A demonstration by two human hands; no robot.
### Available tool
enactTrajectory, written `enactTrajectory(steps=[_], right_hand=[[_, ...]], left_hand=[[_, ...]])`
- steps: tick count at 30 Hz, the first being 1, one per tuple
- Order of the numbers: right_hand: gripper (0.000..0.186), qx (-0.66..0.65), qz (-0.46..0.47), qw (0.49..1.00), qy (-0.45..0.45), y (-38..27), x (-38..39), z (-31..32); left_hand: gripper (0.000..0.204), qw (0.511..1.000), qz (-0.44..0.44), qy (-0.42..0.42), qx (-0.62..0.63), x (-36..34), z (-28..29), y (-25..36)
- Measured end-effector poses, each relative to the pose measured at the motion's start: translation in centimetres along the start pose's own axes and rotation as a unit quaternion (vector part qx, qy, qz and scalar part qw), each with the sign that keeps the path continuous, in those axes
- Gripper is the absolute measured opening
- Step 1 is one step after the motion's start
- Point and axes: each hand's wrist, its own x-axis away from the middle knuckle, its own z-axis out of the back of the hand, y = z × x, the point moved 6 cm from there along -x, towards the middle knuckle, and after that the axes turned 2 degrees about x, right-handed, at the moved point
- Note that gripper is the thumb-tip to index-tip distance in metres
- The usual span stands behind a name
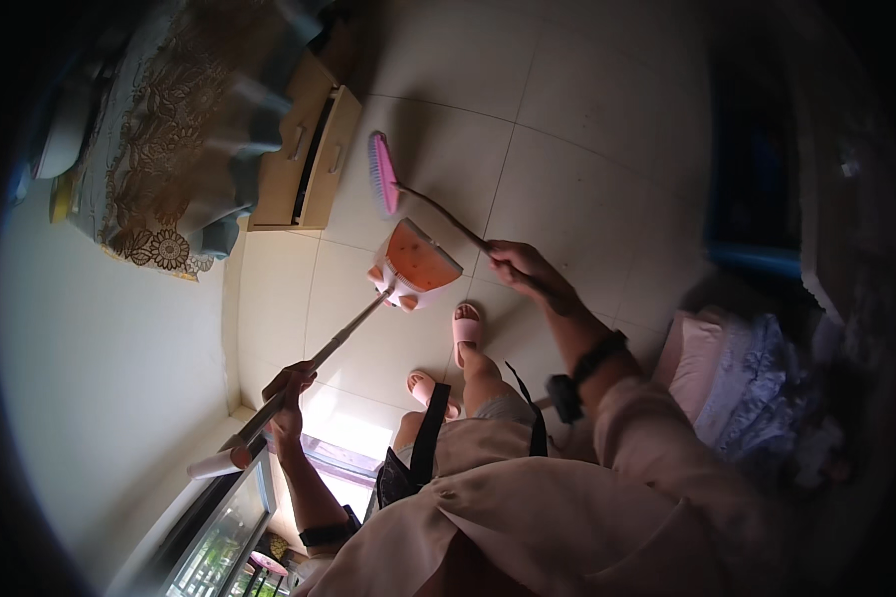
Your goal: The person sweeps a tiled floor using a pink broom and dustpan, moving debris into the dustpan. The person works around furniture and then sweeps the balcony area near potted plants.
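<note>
My left hand (pixel 287 398) is wrapped round the long pole of a dustpan (pixel 423 261), whose pan is orange inside with a pale pink body and small ear-like shapes. Several small dark specks show in the pan, which is at floor level ahead of my feet. The fingers of my right hand (pixel 521 269) close round the thin handle of a broom (pixel 383 174). Its pink head with pale bristles is beyond the dustpan and apart from it, close to a wooden cabinet.
The wooden cabinet (pixel 314 159), with a drawer partly out, stands at the left under a patterned cloth (pixel 159 149). A white wall (pixel 100 348) runs along the left. At the right are folded bedding (pixel 717 373) and a dark blue-edged piece of furniture (pixel 757 261). Small specks dot the tiled floor (pixel 587 179).
</note>
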Motion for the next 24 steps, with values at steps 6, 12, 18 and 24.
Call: enactTrajectory(steps=[6,12,18,24], right_hand=[[0.004,-0.235,-0.067,0.970,0.019,2.6,-12.1,1.9],[0.014,-0.215,-0.010,0.974,0.072,3.6,-3.1,11.9],[0.012,-0.111,-0.013,0.963,0.245,-0.1,9.6,12.0],[0.009,-0.110,-0.039,0.965,0.237,-2.3,11.5,5.3]], left_hand=[[0.015,0.999,-0.011,-0.035,-0.001,-2.8,-2.4,-0.2],[0.014,0.998,-0.032,-0.062,-0.003,-3.9,-3.7,1.4],[0.013,0.997,-0.037,-0.063,-0.006,-4.5,-4.2,3.6],[0.012,0.998,-0.028,-0.059,-0.005,-5.4,-3.6,5.5]])
